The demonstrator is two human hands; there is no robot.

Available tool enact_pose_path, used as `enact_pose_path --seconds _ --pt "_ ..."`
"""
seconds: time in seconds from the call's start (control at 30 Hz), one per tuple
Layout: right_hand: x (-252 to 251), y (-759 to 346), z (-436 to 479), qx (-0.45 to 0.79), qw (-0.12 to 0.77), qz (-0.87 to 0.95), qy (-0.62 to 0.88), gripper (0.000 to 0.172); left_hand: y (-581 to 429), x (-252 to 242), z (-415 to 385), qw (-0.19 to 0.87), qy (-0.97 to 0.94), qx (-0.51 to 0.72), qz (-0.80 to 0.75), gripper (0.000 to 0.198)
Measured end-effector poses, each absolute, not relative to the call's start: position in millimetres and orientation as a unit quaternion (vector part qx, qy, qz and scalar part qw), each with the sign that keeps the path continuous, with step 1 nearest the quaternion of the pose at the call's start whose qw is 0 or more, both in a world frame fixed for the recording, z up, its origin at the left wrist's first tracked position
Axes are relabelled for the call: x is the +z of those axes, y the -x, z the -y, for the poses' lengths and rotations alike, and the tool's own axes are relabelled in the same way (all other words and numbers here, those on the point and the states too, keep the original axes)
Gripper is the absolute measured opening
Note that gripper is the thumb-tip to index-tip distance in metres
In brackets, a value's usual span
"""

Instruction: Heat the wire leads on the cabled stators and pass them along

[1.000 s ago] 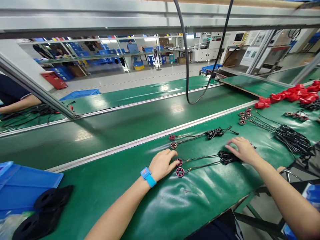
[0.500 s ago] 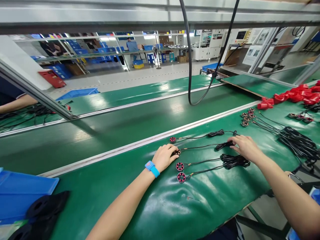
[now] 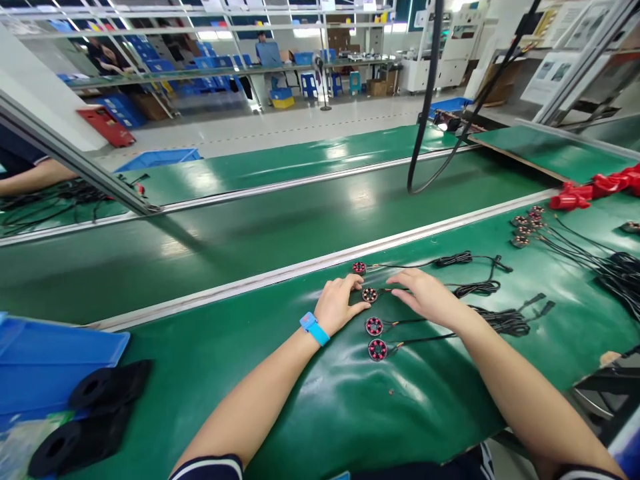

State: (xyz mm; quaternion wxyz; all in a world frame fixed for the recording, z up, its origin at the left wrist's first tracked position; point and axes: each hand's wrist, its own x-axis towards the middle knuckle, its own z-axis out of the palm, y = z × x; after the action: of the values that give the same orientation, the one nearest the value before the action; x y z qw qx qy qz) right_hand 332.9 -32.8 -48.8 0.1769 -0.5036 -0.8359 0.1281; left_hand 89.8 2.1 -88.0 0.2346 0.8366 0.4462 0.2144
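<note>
In the head view, a column of small round motor stators lies on the green mat, each with a thin black cable running right to a coiled bundle. My left hand (image 3: 337, 308) has its thumb and forefinger apart at the left side of a copper-toned stator (image 3: 370, 295), the thumb by its lower edge. Above it sits a pink-and-black stator (image 3: 359, 267); below it are a third stator (image 3: 374, 326) and a fourth stator (image 3: 377, 349). My right hand (image 3: 425, 293) hovers over the cable of the copper-toned stator, fingers apart, holding nothing. Its bundled cable (image 3: 477, 288) lies beyond that wrist.
At right are more stators (image 3: 523, 230) with cables and red parts (image 3: 573, 195). A blue bin (image 3: 60, 360) and black ring-shaped parts (image 3: 95, 393) stand at left. A black cable loop (image 3: 417, 160) hangs ahead. Another person's arm (image 3: 40, 177) shows far left.
My right hand has left the bundled cable and moved left, close to the stator. My left hand's fingers have come off the top of the copper-toned stator. The view has tilted down.
</note>
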Motion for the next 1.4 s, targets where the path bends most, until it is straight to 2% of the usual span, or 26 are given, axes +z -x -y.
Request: enact_pose_path --seconds 0.1,0.17,0.27,0.43,0.8,0.93,1.1,1.2,1.3,1.4 --pt "-65 -320 24 0.133 0.202 0.831 0.501 0.026 -89 -87 -4 0.275 -0.818 0.232 -0.448 0.045" --pt "-77 -317 24 0.124 0.229 0.823 0.505 0.03 -88 -85 -7 0.295 -0.811 0.236 -0.447 0.031" --pt "-90 -311 27 0.102 0.242 0.822 0.504 0.032 -88 -83 -12 0.269 -0.815 0.221 -0.463 0.007" --pt "-100 -305 23 0.092 0.269 0.832 0.478 0.027 -91 -88 -15 0.191 -0.85 0.157 -0.465 0.027" --pt "-99 -302 23 0.081 0.274 0.83 0.479 0.025 -103 -81 -19 0.238 -0.82 0.124 -0.505 0.027" --pt "-97 -302 22 0.087 0.262 0.827 0.489 0.025 -100 -84 -19 0.246 -0.799 0.18 -0.518 0.023" --pt "-91 -315 24 0.082 0.227 0.833 0.497 0.031 -79 -82 -23 0.244 -0.812 0.28 -0.451 0.015" --pt "-90 -330 25 0.073 0.205 0.828 0.517 0.03 -73 -80 -23 0.206 -0.838 0.307 -0.401 0.027" --pt "-91 -342 25 0.074 0.173 0.828 0.528 0.025 -80 -85 -17 0.191 -0.878 0.263 -0.351 0.046" --pt "-93 -344 22 0.077 0.165 0.836 0.517 0.017 -91 -95 -9 0.197 -0.889 0.24 -0.335 0.044"
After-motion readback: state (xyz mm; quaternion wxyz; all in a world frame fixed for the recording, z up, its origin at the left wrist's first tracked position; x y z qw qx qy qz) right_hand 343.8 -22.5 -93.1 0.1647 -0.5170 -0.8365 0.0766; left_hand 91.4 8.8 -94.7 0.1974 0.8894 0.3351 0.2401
